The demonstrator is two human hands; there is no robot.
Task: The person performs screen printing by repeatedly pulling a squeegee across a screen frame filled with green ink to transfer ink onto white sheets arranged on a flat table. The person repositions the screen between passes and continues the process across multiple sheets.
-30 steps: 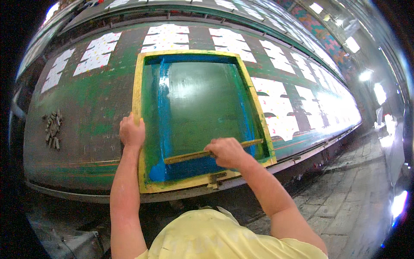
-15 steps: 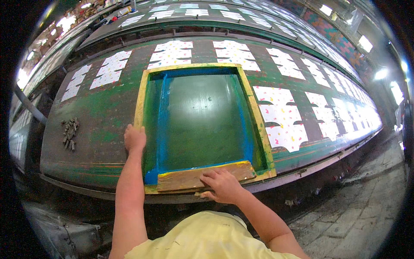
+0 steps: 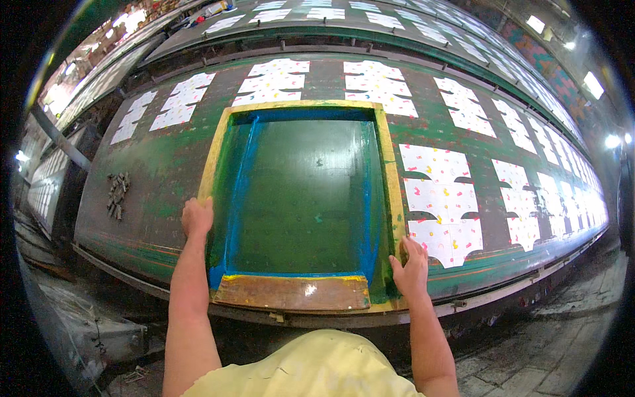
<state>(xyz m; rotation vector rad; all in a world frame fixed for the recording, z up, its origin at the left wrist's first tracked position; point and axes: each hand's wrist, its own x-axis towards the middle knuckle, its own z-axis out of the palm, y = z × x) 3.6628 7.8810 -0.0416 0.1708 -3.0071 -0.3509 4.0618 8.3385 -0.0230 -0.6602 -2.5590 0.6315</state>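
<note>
A screen-printing frame [image 3: 220, 149] with pale yellow wooden rails and a dark green mesh edged in blue lies on the long table. My left hand [image 3: 197, 217] is closed around its left rail. At the right rail is my right hand [image 3: 413, 268], thumb and fingers apart, fingertips at the rail; how firmly it touches is unclear. A brown wooden squeegee [image 3: 291, 293] rests along the frame's near end, free of both hands, with yellow ink showing on its upper edge.
White cut fabric pieces [image 3: 442, 198] with small coloured prints lie in rows on the green-brown table [image 3: 152, 192]. A small heap of grey bits [image 3: 118, 195] sits left of the frame. More long tables [image 3: 317, 30] with fabric stand beyond. A pipe [image 3: 61, 137] slants at the left.
My right hand has let go of the squeegee and moved right to the frame's right rail. My left hand stays on the left rail. The whole view has shifted a little.
</note>
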